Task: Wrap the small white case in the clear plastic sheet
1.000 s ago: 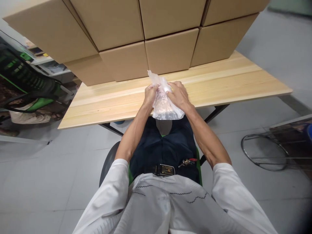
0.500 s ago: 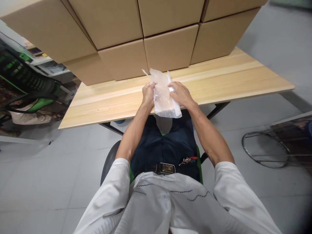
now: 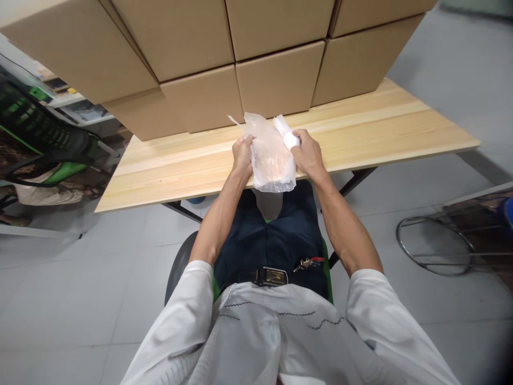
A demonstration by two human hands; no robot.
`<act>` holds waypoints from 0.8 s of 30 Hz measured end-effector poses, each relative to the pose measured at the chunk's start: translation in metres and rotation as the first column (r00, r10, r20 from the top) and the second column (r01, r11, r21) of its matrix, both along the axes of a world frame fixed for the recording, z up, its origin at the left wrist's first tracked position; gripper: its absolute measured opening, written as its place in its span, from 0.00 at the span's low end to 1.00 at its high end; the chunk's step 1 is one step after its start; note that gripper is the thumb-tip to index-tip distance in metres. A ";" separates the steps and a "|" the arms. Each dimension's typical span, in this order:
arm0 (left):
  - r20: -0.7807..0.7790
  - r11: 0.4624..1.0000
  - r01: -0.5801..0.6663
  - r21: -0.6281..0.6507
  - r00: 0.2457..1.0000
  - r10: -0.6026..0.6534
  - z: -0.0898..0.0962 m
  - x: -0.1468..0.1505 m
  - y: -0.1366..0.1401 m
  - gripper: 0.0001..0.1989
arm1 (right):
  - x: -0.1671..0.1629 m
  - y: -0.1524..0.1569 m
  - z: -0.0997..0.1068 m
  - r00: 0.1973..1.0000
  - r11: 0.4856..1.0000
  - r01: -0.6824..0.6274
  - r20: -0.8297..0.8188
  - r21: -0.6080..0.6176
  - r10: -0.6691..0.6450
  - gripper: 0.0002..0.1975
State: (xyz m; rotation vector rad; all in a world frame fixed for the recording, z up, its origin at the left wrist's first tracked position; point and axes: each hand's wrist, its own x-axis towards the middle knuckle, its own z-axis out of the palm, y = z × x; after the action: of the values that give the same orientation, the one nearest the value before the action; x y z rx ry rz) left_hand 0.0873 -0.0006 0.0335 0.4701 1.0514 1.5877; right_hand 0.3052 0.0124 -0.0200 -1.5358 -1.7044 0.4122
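A thin, see-through plastic bag (image 3: 270,160), wrinkled and whitish, is held up over the front part of the wooden table (image 3: 176,171). My left hand (image 3: 242,155) is closed on its left edge, thumb on top. At the bag's upper right, my right hand (image 3: 308,154) pinches a white rolled piece (image 3: 289,138) between thumb and fingers. Whether that piece is a fold of the bag or a separate thing, I cannot tell. The bag's lower end hangs by the table's front edge, above my lap.
Large cardboard boxes (image 3: 196,43) are stacked along the back of the table. To the left are a black and green chair (image 3: 44,128) and part of a seated person. A round metal-framed stool (image 3: 435,246) stands on the floor at right.
My right hand has moved slightly right, drawing the white piece outward from the bag's right side. The bag now lies more spread out. My left hand keeps its hold.
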 end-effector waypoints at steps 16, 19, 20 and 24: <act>-0.101 1.000 -0.022 0.020 0.995 0.024 -0.005 -0.011 0.009 0.20 | 0.011 0.018 -0.020 0.853 0.994 0.042 -0.521 0.105 0.019 0.09; -0.092 0.998 -0.055 0.010 0.994 0.056 0.000 -0.009 0.006 0.19 | 0.011 0.015 -0.017 0.852 0.993 0.015 -0.521 0.121 0.051 0.11; -0.086 0.998 -0.063 0.009 0.994 0.064 0.002 -0.009 0.005 0.19 | 0.010 0.013 -0.015 0.866 0.992 0.005 -0.497 0.129 0.060 0.13; -0.076 0.999 -0.048 0.003 0.996 0.048 0.004 -0.006 0.001 0.18 | 0.006 0.006 -0.006 0.976 0.988 -0.049 -0.203 0.149 0.079 0.23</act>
State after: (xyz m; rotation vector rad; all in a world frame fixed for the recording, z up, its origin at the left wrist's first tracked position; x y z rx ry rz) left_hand 0.0818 0.0008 0.0372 0.5132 1.1267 1.6240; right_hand 0.3114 0.0183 -0.0264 -1.2898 -1.5869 0.4575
